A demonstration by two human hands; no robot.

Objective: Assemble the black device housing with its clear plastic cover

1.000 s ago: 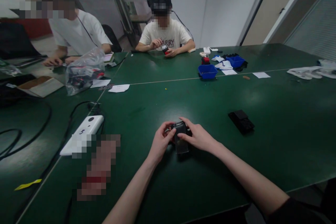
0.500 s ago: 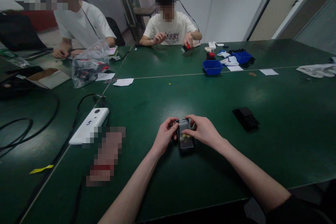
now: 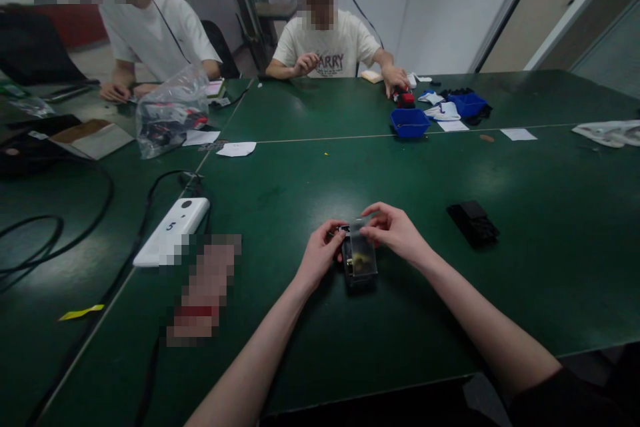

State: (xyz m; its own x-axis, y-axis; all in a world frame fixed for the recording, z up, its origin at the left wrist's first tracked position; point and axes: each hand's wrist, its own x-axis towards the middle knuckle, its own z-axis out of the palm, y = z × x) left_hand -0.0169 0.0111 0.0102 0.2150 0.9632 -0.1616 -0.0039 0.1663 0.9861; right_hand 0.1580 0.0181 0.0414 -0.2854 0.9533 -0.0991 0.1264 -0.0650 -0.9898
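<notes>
On the green table in front of me is a small black box [image 3: 358, 285], with something yellowish inside. My left hand [image 3: 320, 252] is closed around its upper left side, thumb on the near face. Over the box lies a clear plastic cover [image 3: 362, 245], shifted to the right so that it sticks out past the box's edge. My right hand [image 3: 398, 232] pinches this cover near its upper right corner between thumb and fingers. A separate black object with a stepped shape [image 3: 473, 223] rests to the right, apart from both hands.
Left of my arms lie a white power bank marked 5 [image 3: 173, 232], black cables and a blurred-out flat item [image 3: 207, 287]. Farther off are a plastic bag [image 3: 173, 110], a blue tray [image 3: 410, 122] and gloves [image 3: 445, 111]. Two people sit across the table [image 3: 280, 180].
My right hand has raised the clear cover and shifted it rightward off the black box. The person opposite has moved a red item to beside the blue tray. The view has tilted slightly.
</notes>
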